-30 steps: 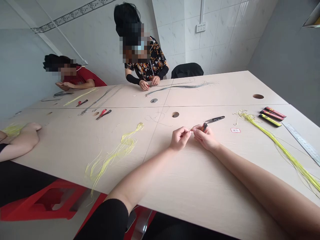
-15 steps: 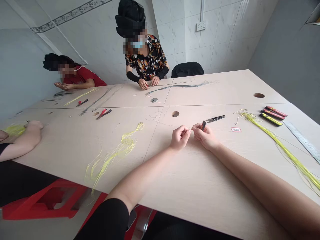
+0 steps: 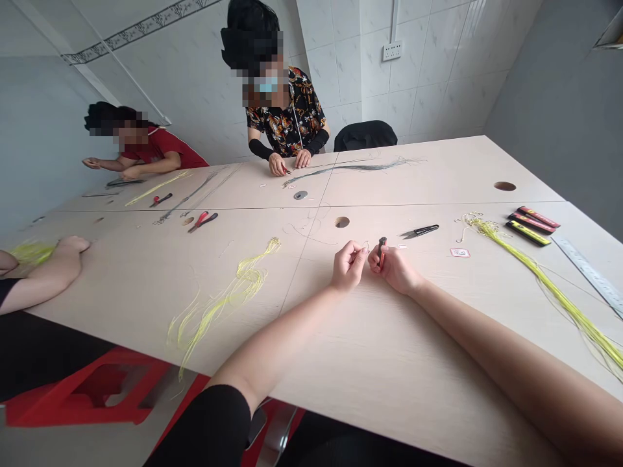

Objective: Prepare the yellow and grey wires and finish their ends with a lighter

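My left hand (image 3: 347, 264) rests on the pale wooden table (image 3: 370, 363) with its fingers pinched on a thin thread or wire end that is too small to name. My right hand (image 3: 393, 267) lies right beside it, closed around a small red-and-black tool (image 3: 381, 248) that stands upright out of the fist. The two hands nearly touch at the fingertips. Black thread snips (image 3: 419, 230) lie just beyond my right hand.
Yellow cord bundles lie at left (image 3: 228, 295) and right (image 3: 540, 282). Lighters or cutters (image 3: 530, 225) and a ruler (image 3: 588, 275) sit at far right. A cable hole (image 3: 341, 222) is ahead. Three other people work at the table's left and far sides.
My right hand has turned and drawn back slightly left, so the red-and-black tool now points up. The person at the far left has stretched an arm out sideways.
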Tool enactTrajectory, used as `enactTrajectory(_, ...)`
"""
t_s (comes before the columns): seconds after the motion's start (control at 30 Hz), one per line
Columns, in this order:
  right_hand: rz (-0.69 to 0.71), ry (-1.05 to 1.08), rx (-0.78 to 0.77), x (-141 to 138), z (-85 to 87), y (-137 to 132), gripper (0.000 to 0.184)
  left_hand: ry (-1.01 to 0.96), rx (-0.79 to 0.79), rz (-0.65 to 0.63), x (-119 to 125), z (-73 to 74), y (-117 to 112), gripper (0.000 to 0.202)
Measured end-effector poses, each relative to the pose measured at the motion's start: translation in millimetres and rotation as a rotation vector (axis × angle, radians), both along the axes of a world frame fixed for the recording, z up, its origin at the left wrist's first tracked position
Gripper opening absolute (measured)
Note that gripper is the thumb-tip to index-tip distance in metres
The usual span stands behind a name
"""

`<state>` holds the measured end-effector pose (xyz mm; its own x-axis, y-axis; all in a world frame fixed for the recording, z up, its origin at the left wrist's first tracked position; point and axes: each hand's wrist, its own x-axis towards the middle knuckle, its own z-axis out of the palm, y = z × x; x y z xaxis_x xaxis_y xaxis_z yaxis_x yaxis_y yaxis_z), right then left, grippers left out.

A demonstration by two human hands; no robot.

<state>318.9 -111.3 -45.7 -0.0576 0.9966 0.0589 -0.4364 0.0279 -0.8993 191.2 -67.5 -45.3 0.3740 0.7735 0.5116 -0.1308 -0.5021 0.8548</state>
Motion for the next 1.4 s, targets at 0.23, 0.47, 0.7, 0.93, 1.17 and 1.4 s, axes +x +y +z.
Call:
enactTrajectory(0.23, 0.136, -0.062, -0.065, -0.9, 0.1, -1.1, 0.047, -0.034, -0.012, -0.029, 0.7, 0.2, -0.6, 0.040)
enactTrajectory(0.47, 0.086, -0.163, -0.055, -2.3, -4.9, -2.7, 0.036, 0.000, 0.020, -0.062, -0.6, -2.4, -0.3, 0.037)
enactTrajectory(0.7, 0.053, -0.161, -0.119, -5.8, -0.1, -2.6, 0.028, -0.008, 0.011, -0.078, -0.2, -3.8, 0.1, 0.036)
enactTrajectory(0.93, 0.054, -0.107, -0.186, -4.9, -0.4, -1.4, 0.028, -0.004, 0.010, -0.088, 1.2, -0.7, -4.8, 0.038)
enactTrajectory(1.17, 0.067, -0.121, -0.151, -5.0, -0.8, -2.0, 0.030, 0.022, -0.013, -0.075, 1.8, -0.5, -2.4, 0.039)
enactTrajectory(1.4, 0.071, -0.128, -0.143, -5.7, 1.8, -2.9, 0.029, 0.032, -0.013, -0.078, 1.2, -2.9, -1.6, 0.039)
